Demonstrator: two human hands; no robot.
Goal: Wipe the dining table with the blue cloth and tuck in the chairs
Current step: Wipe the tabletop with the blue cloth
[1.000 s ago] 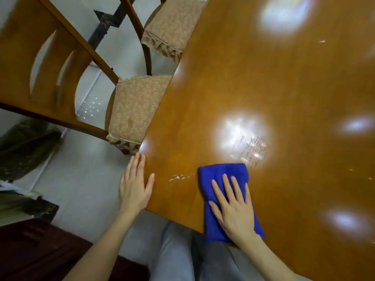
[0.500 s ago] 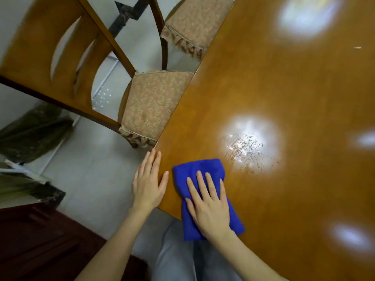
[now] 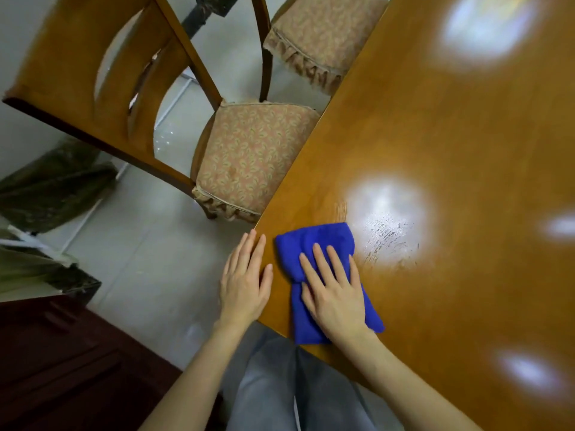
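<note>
A folded blue cloth (image 3: 314,244) lies on the glossy brown dining table (image 3: 435,144) near its front left corner. My right hand (image 3: 334,293) presses flat on the cloth with straight fingers. Beside it, my left hand (image 3: 245,281) rests flat across the table's corner edge, fingers together. A wooden chair (image 3: 242,157) with a patterned seat cushion stands at the table's left side, its seat partly under the edge. A second chair (image 3: 317,35) stands further along that side. Wet streaks (image 3: 385,237) show just right of the cloth.
Pale tiled floor (image 3: 149,250) lies left of the table. Dark wooden furniture (image 3: 62,353) fills the lower left. A greenish bundle (image 3: 53,188) sits at the left wall. My grey-trousered legs (image 3: 295,390) are against the table's front edge.
My right hand has slid the cloth leftward toward the table's corner, over the white specks there. The left hand stays on the corner edge. The view has shifted left.
</note>
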